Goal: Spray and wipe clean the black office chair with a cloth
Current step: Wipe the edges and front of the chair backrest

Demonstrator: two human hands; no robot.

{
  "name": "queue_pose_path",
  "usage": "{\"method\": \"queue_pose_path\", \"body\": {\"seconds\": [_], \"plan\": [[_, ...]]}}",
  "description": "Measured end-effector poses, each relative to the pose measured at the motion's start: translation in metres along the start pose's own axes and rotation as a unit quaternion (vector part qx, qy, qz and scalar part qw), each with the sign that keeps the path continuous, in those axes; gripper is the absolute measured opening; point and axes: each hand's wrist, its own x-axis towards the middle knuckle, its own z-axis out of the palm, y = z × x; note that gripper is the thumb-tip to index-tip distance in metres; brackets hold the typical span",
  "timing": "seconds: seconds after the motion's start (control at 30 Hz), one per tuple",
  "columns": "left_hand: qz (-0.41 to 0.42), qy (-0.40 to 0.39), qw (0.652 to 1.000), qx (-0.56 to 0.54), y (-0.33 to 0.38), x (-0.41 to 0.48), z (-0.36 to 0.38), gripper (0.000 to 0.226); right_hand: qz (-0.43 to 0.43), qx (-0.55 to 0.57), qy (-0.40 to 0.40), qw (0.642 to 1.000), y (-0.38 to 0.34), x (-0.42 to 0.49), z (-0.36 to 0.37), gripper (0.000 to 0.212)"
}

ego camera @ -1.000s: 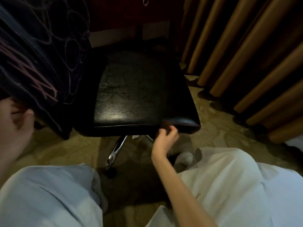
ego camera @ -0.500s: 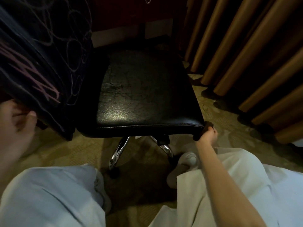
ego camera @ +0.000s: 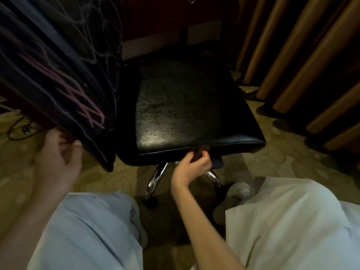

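chair (ego camera: pixel 191 114) seat edge | right hand (ego camera: pixel 192 168) grips cloth (ego camera: pixel 200 152) | garment (ego camera: pixel 58 65) scrawl unreadable

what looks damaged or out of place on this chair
The office chair seat looks worn: fine cracks and dull scuffed patches cross its middle. A dark printed fabric hangs beside it, gripped by the left hand.

A patterned olive-tan carpet floor (ego camera: pixel 292 168) was seen across the middle and right of the frame. The black office chair (ego camera: pixel 194 123) was borne on it at centre by chrome legs (ego camera: pixel 156 178). A white shoe (ego camera: pixel 239 189) was planted just right of centre. A dark cable (ego camera: pixel 17 133) was looped at the left edge. Brown curtains (ego camera: pixel 311 65) were hung down to it at upper right.
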Motion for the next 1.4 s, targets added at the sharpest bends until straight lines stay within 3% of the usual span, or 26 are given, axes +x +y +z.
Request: {"method": "queue_pose_path", "body": {"seconds": [0.13, 0.23, 0.27, 0.37, 0.5, 0.67, 0.87, 1.1, 1.2, 1.3, 1.4], "plan": [[-0.020, -0.008, 1.000, -0.001, 0.009, -0.010, 0.007, 0.015, -0.083, -0.081, -0.144, 0.983, 0.019, -0.053, 0.013, 0.030], [-0.013, -0.020, 1.000, 0.002, 0.010, -0.011, 0.003, 0.026, -0.080, -0.064, -0.256, 0.961, 0.012, -0.064, 0.002, 0.025], [-0.012, -0.026, 1.000, -0.001, 0.012, -0.011, 0.001, 0.028, -0.077, -0.042, -0.246, 0.965, 0.008, -0.056, -0.006, 0.024], [0.004, -0.030, 1.000, 0.002, 0.017, -0.013, -0.003, 0.021, -0.097, -0.023, -0.108, 0.989, -0.015, -0.002, -0.035, 0.026], [0.007, -0.027, 1.000, 0.008, 0.023, -0.015, -0.001, 0.014, -0.110, -0.101, 0.052, 0.987, -0.045, 0.100, -0.078, 0.029], [0.020, -0.026, 0.999, 0.009, 0.029, -0.018, -0.002, 0.014, -0.089, -0.208, 0.071, 0.971, -0.044, 0.117, -0.061, 0.036], [0.016, -0.026, 0.999, 0.019, 0.030, -0.017, -0.003, 0.014, -0.218, -0.236, -0.063, 0.945, -0.011, 0.006, -0.004, 0.027], [0.014, -0.021, 0.999, 0.032, 0.029, -0.017, -0.003, 0.016, -0.244, -0.247, -0.191, 0.918, -0.003, -0.088, 0.032, 0.033], [0.015, -0.015, 0.999, 0.040, 0.029, -0.017, -0.004, 0.016, -0.185, -0.153, -0.252, 0.937, -0.005, -0.073, 0.010, 0.027], [0.021, -0.013, 0.999, 0.043, 0.028, -0.017, -0.003, 0.015, -0.111, -0.041, -0.121, 0.986, -0.005, -0.025, -0.027, 0.027], [0.019, -0.006, 0.999, 0.044, 0.027, -0.018, -0.001, 0.012, -0.011, 0.009, 0.060, 0.998, 0.005, 0.040, -0.060, 0.031]]}}
